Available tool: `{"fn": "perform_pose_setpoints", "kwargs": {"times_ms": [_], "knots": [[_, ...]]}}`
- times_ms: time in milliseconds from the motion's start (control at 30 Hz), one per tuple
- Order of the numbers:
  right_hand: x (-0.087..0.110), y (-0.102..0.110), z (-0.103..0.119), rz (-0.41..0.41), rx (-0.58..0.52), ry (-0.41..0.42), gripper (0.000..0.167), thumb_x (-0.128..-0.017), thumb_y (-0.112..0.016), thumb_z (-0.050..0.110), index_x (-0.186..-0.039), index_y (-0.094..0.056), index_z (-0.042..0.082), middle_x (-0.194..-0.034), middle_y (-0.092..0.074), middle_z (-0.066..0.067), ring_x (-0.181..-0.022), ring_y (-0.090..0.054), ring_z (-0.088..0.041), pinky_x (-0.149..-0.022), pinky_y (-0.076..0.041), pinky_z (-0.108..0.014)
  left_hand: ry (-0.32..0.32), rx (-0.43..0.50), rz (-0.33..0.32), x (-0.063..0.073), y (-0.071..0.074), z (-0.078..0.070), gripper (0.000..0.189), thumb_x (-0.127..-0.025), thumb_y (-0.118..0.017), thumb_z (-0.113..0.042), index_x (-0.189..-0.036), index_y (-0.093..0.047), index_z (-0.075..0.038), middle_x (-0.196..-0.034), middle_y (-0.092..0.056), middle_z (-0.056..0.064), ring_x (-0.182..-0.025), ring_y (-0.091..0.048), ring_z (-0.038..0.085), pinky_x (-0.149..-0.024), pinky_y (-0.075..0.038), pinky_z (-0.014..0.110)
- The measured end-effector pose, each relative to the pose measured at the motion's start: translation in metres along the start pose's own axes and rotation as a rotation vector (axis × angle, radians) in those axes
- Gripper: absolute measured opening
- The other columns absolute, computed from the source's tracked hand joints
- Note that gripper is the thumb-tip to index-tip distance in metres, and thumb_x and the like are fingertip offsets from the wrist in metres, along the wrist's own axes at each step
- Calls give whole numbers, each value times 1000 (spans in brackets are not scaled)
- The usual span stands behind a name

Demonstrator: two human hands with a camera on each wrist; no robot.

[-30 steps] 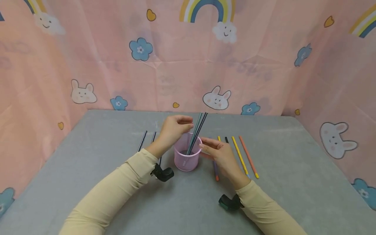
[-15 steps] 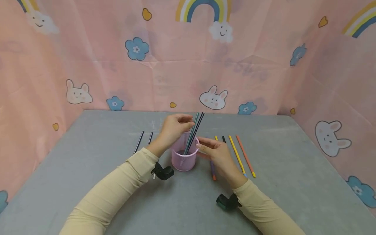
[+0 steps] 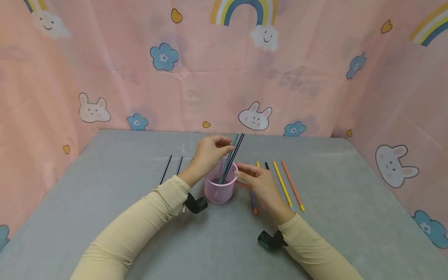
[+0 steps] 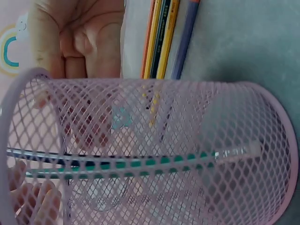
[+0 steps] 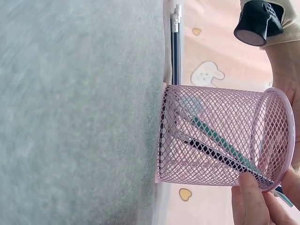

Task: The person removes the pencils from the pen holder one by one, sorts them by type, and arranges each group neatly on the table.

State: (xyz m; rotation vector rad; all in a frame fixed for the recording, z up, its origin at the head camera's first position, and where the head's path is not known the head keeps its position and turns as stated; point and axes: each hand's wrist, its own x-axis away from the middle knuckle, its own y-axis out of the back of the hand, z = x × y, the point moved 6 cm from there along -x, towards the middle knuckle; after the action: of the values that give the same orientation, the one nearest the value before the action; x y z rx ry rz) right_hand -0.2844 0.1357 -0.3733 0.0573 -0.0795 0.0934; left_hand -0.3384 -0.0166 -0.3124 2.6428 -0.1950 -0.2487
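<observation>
A pink mesh pen holder (image 3: 218,193) stands upright on the table with teal and dark pencils leaning to the right inside it. My left hand (image 3: 210,153) reaches over the rim from the left. Its thumb and forefinger pinch a teal pencil (image 4: 140,163) near the upper end, though the contact is partly hidden. Beside it lean dark pencils (image 3: 235,154). My right hand (image 3: 260,182) holds the holder's right rim between thumb and fingers. In the right wrist view its fingers (image 5: 252,201) lie against the mesh just below the rim.
Several loose pencils lie right of the holder, including a yellow one (image 3: 282,182), an orange one (image 3: 293,186) and a purple one (image 3: 253,204). Dark pencils (image 3: 165,170) lie on the left, partly behind my left arm. A pink patterned cloth (image 3: 196,89) hangs behind the grey table (image 3: 217,245).
My left hand has moved slightly right toward the standing pencils, and its fingertips now meet the teal one. The right hand keeps its hold on the rim. The head view has shifted slightly.
</observation>
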Motion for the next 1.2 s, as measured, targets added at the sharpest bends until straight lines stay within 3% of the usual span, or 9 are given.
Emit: {"fn": "perform_pose_setpoints", "kwargs": {"times_ms": [167,500,667,967,1200], "knots": [[0,0,0,9,-7,4,39,-96,-64,7,-133,-59,-5,-136,-61,-20,-100,-67,-2,-92,-58,-36,1,-2,-6,-1,-2,1,28,-93,-71,-19,-118,-71,-7,-109,-74,9,-96,-71,22,-81,-61,32],[-1,-1,1,12,-10,2,39,-95,-65,7,-132,-60,-5,-135,-62,-21,-109,-68,-14,-91,-58,-35,-6,98,-17,0,3,3,26,-94,-69,-16,-117,-70,-5,-108,-73,11,-94,-71,23,-82,-61,31],[0,0,1,7,-14,3,39,-95,-66,8,-131,-60,-5,-134,-63,-21,-113,-68,-20,-91,-58,-35,-25,183,-64,3,17,-5,27,-93,-70,-16,-118,-69,-5,-106,-72,13,-94,-72,24,-85,-61,36],[0,3,2,-3,-17,1,39,-95,-66,8,-132,-61,-4,-135,-62,-21,-117,-67,-24,-91,-58,-34,-149,323,-194,7,49,-34,26,-91,-72,-12,-114,-69,1,-102,-71,16,-83,-67,11,-80,-61,25],[1,1,0,9,-30,-17,39,-95,-66,7,-132,-61,-2,-135,-63,-19,-117,-66,-23,-91,-58,-33,-206,378,-294,20,78,-43,26,-90,-73,-9,-113,-69,3,-99,-72,14,-78,-69,5,-78,-61,23]]}}
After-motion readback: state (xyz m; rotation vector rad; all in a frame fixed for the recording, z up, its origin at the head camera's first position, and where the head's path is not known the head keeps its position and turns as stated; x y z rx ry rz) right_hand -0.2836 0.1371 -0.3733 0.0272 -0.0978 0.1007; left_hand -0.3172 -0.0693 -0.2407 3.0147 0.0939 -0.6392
